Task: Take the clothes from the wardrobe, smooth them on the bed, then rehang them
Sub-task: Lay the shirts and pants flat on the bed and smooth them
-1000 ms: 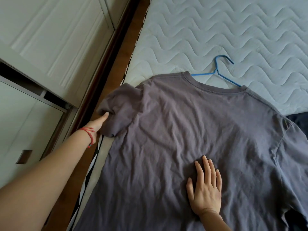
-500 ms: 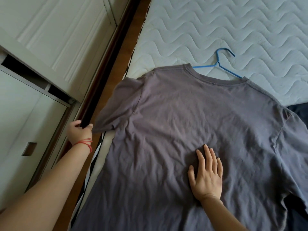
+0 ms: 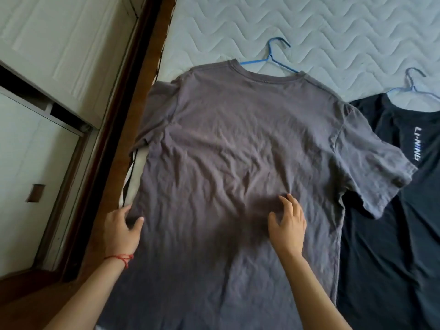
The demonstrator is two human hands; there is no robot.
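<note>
A wrinkled grey T-shirt (image 3: 238,144) lies flat and back-up on the quilted white mattress (image 3: 333,32), with a blue hanger (image 3: 273,57) sticking out of its collar. My left hand (image 3: 122,228) pinches the shirt's left side seam between thumb and fingers at the mattress edge. My right hand (image 3: 289,222) rests on the middle of the shirt, fingers curled and spread on the cloth. A black T-shirt (image 3: 400,210) with white lettering lies to the right on its own blue hanger (image 3: 413,85), partly under the grey sleeve.
A dark wooden bed frame (image 3: 119,129) runs along the mattress's left edge. Left of it stand white wardrobe doors (image 3: 54,39), with a dark gap between two panels.
My left hand has moved from the left sleeve down to the shirt's side seam and gripped it. The sleeve now lies flat. My right hand's fingers have curled. The view has shifted, showing the black shirt.
</note>
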